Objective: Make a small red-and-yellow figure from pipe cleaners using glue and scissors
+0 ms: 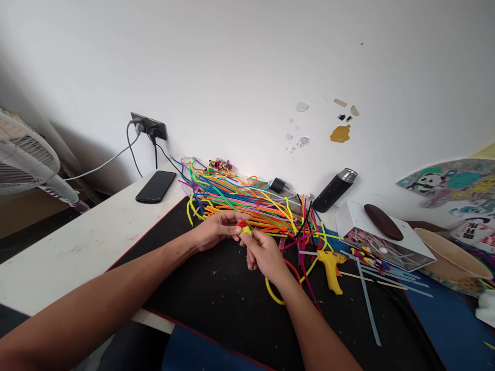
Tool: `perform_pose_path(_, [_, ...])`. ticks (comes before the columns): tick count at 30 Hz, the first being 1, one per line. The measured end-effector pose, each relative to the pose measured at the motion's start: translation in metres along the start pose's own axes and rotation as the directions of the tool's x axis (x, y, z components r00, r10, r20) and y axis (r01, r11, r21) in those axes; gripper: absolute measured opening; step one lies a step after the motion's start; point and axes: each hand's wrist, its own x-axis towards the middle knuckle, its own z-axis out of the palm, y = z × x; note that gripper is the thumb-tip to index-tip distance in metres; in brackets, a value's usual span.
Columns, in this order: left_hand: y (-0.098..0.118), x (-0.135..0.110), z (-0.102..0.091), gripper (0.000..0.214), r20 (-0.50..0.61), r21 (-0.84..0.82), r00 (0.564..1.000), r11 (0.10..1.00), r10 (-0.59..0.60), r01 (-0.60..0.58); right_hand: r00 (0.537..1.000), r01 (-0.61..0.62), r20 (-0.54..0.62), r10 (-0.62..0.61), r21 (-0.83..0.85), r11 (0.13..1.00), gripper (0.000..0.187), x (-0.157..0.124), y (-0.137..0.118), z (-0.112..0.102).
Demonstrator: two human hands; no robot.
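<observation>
Fingers [232, 230] of my left hand [211, 232] and right hand [266, 255] are pinching a red-and-yellow piece [245, 230], tips nearly together, over the black mat [216, 304], which is giving me room toward its red edge [201, 337] at seven o'clock; pipe cleaners [242, 198] are crowding twelve; a white box [353, 221] is sitting at three, contents hidden.

A white wall [232, 67] fills the upper frame in soft light, with stickers [340, 134] right of centre and a black power socket [147, 122] left, while a fan [27, 149] stands at the left edge near a white table [77, 252].
</observation>
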Motion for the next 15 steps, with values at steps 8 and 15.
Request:
perform_pose_path(8, [-0.0038, 0.0009, 0.0051, 0.035, -0.072, -0.011, 0.993, 0.996, 0.092, -0.093, 1.000, 0.012, -0.020, -0.012, -0.015, 1.000, 0.051, 0.0005, 0.0006, 0.0009])
perform_pose_path(15, [0.0029, -0.0008, 0.0091, 0.032, -0.062, 0.081, 0.988, 0.988, 0.139, -0.134, 1.000, 0.018, -0.006, -0.018, 0.000, 1.000, 0.049, -0.0003, 0.0005, 0.0014])
